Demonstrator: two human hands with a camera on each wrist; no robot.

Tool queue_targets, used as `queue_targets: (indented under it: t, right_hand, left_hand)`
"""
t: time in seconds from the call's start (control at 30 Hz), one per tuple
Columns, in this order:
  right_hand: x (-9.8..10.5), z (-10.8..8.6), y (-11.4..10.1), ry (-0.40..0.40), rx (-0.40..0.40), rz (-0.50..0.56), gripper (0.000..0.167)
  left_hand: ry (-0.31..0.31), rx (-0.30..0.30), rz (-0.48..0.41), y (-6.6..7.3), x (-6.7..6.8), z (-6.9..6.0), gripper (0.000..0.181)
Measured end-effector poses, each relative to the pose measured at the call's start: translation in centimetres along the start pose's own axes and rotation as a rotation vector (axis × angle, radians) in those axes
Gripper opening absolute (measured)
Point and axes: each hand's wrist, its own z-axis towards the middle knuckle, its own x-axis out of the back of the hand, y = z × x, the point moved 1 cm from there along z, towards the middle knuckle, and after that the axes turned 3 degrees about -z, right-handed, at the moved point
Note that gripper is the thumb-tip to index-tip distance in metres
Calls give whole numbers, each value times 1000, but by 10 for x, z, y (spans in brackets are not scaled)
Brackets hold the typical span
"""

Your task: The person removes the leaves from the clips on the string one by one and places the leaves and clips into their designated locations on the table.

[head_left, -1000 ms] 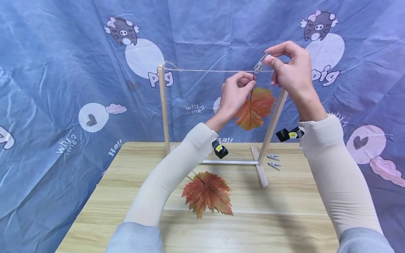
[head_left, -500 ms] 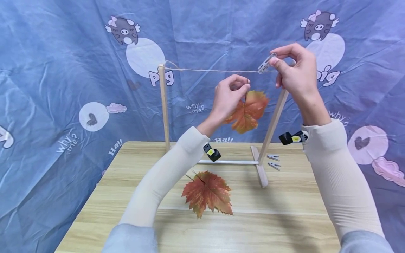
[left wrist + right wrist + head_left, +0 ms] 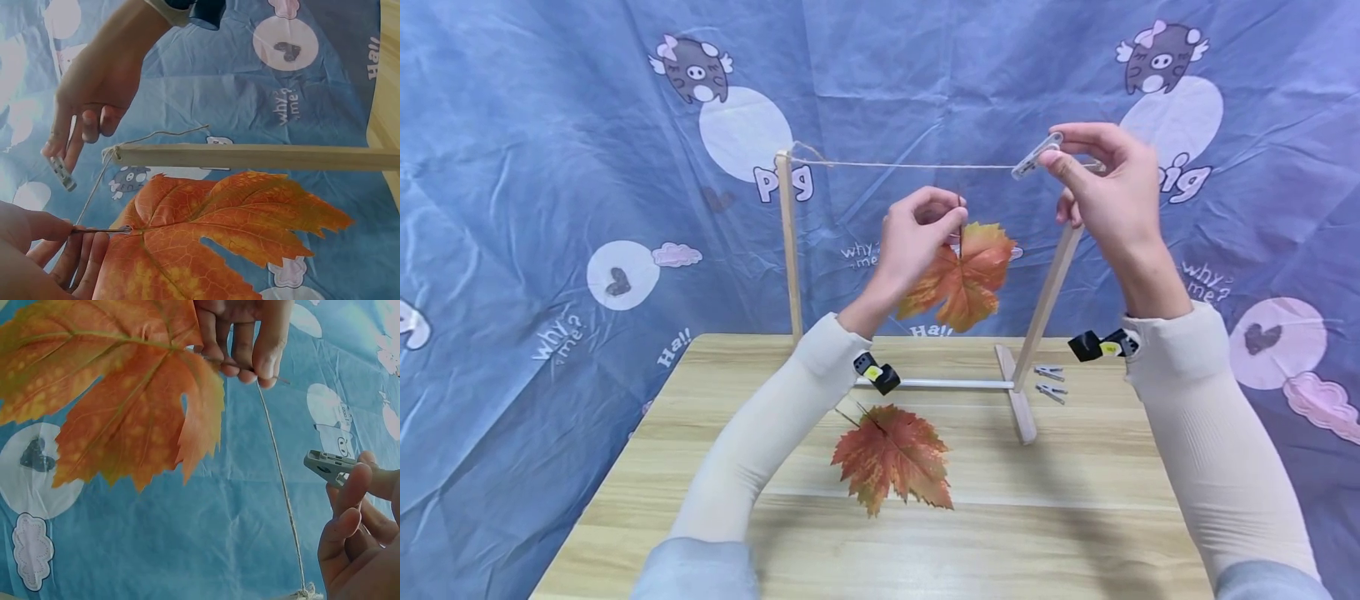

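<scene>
Between thumb and fingers, my left hand [image 3: 917, 237] pinches the dark stem of an orange maple leaf [image 3: 970, 279], which hangs below the string [image 3: 902, 166]. My right hand [image 3: 1108, 179] pinches a grey clothespin [image 3: 1036, 156] by its handle end, near the string's right part. In the right wrist view the clothespin [image 3: 328, 464] sits apart from the string [image 3: 280, 469], to its right. The leaf [image 3: 187, 231] fills the lower middle of the left wrist view, its stem crossing the thumb and fingertips.
A wooden frame with a left post [image 3: 790, 250] and right post [image 3: 1048, 304] carries the string. Two grey clothespins [image 3: 1049, 383] lie by its right foot [image 3: 1021, 417]. A red maple leaf [image 3: 895, 458] lies on the wooden table [image 3: 1037, 533]. Behind hangs a blue printed cloth [image 3: 880, 67].
My left hand has moved left and down with the orange leaf, away from the clothespin. My right hand has shifted slightly right and down, still pinching the clothespin.
</scene>
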Motion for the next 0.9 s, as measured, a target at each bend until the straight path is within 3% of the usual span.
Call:
queue_targets:
  t: [0.5,0.7,0.9]
  right_hand:
    - [3,-20,7,-37,-15,-20,33]
    - [7,-29,12,-66,4,-11,37]
    - [12,-40,19,-85,41,0,34]
  left_hand:
    - [35,64,-131,-3,29,-13,7]
    - [49,52,-154,-6,39,-21,5]
    - [72,81,-172,-11,48,-30,4]
